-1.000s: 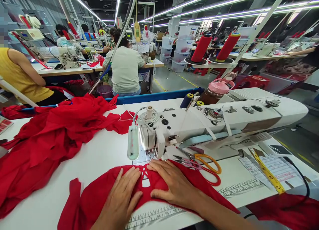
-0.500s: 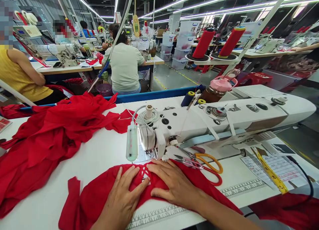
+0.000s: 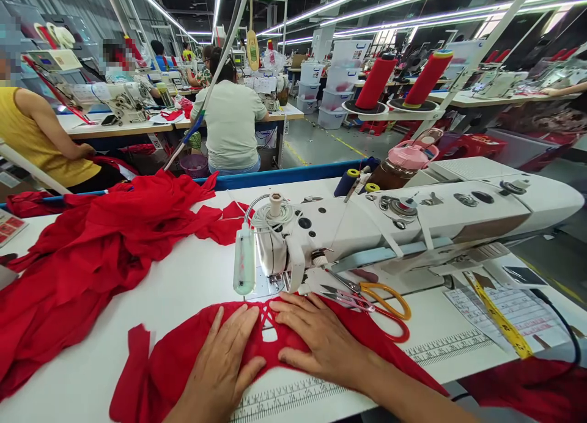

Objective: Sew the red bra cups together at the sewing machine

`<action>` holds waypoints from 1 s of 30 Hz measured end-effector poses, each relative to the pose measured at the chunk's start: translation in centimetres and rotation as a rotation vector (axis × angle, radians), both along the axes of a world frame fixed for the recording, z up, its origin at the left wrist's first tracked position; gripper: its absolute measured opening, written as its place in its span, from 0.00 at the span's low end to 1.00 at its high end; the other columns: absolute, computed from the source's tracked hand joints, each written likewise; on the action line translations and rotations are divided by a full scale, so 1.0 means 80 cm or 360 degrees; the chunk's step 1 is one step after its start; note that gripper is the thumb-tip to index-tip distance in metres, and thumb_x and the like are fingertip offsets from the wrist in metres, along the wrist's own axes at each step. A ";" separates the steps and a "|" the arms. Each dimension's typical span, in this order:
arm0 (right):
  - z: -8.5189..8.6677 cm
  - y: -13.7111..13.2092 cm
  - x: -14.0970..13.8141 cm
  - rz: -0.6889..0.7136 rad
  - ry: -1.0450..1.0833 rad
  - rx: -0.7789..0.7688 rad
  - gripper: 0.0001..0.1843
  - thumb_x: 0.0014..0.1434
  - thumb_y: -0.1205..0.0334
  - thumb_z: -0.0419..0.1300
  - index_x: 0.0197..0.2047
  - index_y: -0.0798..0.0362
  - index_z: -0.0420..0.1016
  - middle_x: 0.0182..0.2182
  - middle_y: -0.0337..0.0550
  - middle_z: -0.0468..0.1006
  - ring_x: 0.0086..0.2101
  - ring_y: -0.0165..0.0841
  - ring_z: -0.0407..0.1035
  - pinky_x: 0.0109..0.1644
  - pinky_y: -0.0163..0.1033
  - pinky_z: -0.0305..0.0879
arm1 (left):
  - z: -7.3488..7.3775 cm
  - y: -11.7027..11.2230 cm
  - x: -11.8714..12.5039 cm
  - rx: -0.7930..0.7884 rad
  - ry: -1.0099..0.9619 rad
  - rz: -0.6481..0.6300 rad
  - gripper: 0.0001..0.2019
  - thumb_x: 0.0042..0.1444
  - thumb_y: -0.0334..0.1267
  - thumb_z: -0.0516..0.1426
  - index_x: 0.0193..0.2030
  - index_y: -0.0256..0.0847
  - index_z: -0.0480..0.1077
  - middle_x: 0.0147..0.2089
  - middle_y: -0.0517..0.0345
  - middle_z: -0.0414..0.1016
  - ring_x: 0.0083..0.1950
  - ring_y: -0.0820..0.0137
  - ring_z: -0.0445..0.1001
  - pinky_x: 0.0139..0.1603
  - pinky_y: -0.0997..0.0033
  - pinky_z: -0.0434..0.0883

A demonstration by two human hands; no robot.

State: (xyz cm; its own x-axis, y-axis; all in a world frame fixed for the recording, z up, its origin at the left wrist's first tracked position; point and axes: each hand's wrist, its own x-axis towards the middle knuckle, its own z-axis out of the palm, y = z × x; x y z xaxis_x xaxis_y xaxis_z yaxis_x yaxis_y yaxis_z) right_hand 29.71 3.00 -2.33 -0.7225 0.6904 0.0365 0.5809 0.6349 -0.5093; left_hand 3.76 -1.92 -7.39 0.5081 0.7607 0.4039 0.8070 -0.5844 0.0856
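A red garment piece (image 3: 174,343) lies spread on the white table in front of the sewing machine (image 3: 348,221). In its middle is a cut-out crossed by thin red straps (image 3: 266,316), with white table showing through. My left hand (image 3: 224,356) rests flat on the cloth left of the cut-out, fingers stretched. On the right side of it my right hand (image 3: 316,337) also lies flat, fingers spread, its fingertips close to the machine's needle area (image 3: 276,281). Neither hand grips anything; both press on the fabric.
Orange-handled scissors (image 3: 385,299) and red-handled scissors (image 3: 389,325) lie right of my hands. A heap of red cloth (image 3: 105,246) covers the table's left. Printed rulers (image 3: 288,398) run along the front edge. A yellow tape measure (image 3: 499,319) crosses a written sheet (image 3: 463,307). Co-workers sit ahead.
My left thumb has drawn back from the cut-out toward me, uncovering its lower opening. My right hand and the cloth have stayed nearly in place.
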 end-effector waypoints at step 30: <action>0.001 0.000 -0.001 -0.0066 0.0100 -0.0081 0.22 0.66 0.42 0.60 0.55 0.46 0.72 0.65 0.40 0.71 0.68 0.40 0.56 0.75 0.51 0.37 | 0.005 -0.003 -0.002 -0.0225 -0.0056 0.0059 0.37 0.67 0.48 0.56 0.76 0.39 0.43 0.69 0.47 0.68 0.69 0.60 0.68 0.73 0.47 0.60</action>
State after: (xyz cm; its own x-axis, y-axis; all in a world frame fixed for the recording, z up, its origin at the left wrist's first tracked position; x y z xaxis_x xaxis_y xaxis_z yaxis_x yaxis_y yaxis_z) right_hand 29.63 3.02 -2.24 -0.6908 0.7216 0.0451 0.5719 0.5835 -0.5765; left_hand 3.59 -2.19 -6.97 0.4658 0.8294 0.3084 0.8229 -0.5342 0.1938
